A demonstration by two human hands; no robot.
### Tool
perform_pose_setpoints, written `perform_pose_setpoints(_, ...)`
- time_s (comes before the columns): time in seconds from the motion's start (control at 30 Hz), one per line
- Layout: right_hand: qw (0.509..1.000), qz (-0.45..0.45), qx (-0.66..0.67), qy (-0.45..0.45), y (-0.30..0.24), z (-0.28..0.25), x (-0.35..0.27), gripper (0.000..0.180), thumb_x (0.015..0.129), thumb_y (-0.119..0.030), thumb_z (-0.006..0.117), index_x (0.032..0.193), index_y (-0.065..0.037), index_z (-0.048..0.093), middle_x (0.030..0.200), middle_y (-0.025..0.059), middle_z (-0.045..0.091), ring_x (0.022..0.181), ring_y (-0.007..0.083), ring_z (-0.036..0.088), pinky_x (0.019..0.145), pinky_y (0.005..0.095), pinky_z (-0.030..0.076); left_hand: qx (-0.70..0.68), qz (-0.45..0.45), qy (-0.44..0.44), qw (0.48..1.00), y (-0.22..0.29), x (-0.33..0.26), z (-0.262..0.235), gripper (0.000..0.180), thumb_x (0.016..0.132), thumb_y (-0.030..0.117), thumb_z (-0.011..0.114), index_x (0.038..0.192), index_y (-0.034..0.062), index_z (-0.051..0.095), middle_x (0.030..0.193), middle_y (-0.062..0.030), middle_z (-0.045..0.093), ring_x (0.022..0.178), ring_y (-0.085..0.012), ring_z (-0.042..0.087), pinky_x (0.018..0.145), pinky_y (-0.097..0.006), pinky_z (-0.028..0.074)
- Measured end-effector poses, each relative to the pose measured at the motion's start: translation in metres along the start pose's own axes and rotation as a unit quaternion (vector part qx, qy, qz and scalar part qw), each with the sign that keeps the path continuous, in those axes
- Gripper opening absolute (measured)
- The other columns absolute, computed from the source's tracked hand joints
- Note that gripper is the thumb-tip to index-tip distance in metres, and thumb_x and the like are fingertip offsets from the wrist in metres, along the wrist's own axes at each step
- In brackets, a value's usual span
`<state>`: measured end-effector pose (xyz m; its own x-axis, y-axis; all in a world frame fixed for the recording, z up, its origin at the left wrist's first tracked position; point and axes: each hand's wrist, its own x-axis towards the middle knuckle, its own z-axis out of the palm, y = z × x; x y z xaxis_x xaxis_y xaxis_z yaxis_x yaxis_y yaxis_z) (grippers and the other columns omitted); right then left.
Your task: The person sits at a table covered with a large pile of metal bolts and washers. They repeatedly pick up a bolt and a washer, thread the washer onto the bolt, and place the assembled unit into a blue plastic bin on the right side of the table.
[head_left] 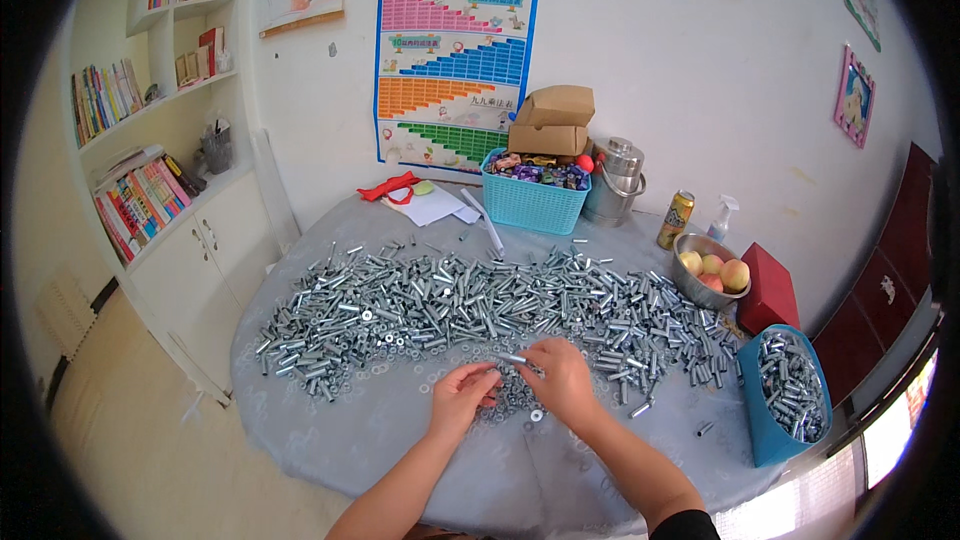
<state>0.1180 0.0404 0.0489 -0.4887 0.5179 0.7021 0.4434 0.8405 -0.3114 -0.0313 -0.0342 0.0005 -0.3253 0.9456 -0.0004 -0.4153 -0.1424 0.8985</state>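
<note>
My right hand (558, 377) pinches a silver bolt sleeve (513, 359), a short smooth metal cylinder, between thumb and fingers. It points leftward, toward my other hand. Close beside it, my left hand (465, 396) has its fingers curled and pressed together; whatever they hold is too small to name. Both hands are over the near side of a wide heap of silver metal cylinders (450, 295). Small loose washers (515, 398) lie around and below the fingers, and one larger washer (537, 416) sits just under my right hand.
A blue bin (755, 410) of metal cylinders stands at the right table edge. Behind it are a red box (768, 290), a steel bowl (685, 285) of fruit, a can (676, 220) and a spray bottle (722, 218). A turquoise basket (535, 208) and metal canister (615, 185) stand at the back.
</note>
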Motion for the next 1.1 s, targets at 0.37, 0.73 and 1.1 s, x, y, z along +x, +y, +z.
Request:
perform_pose_setpoints(0.37, 0.999, 0.016, 0.007, 0.042, -0.021, -0.001, -0.023, 0.014, 0.072, -0.007, 0.065, 0.085, -0.005, 0.063, 0.083, 0.01, 0.06, 0.077, 0.028, 0.058, 0.066, 0.0364, 0.046, -0.041, -0.002, 0.016, 0.999, 0.002, -0.004, 0.004, 0.015, 0.082, 0.01, 0.064, 0.087, -0.0038, 0.061, 0.08, -0.0089, 0.064, 0.068, -0.0135, 0.062, 0.058, -0.025, 0.052)
perform_pose_setpoints(0.73, 0.994, 0.028, 0.102, 0.003, -0.005, -0.022, -0.02, 0.014, 0.077, 0.0, 0.059, 0.09, -0.004, 0.063, 0.085, 0.011, 0.058, 0.076, 0.0278, 0.057, 0.066, 0.034, 0.046, 0.294, 0.223, 0.015, 0.929, -0.008, -0.006, 0.005, 0.017, 0.074, 0.007, 0.069, 0.089, 0.002, 0.065, 0.078, -0.0053, 0.062, 0.063, -0.0113, 0.053, 0.056, -0.023, 0.044)
perform_pose_setpoints(1.1, 0.996, -0.057, 0.06, -0.038, -0.003, -0.024, -0.019, 0.014, 0.076, -0.003, 0.061, 0.09, -0.005, 0.062, 0.086, 0.0103, 0.059, 0.078, 0.0297, 0.056, 0.068, 0.0371, 0.045, 0.43, 0.298, -0.013, 0.852, 0.003, -0.013, 0.012, 0.017, 0.068, 0.008, 0.07, 0.084, 0.0053, 0.066, 0.081, -0.0066, 0.061, 0.076, -0.0256, 0.055, 0.067, -0.033, 0.045)
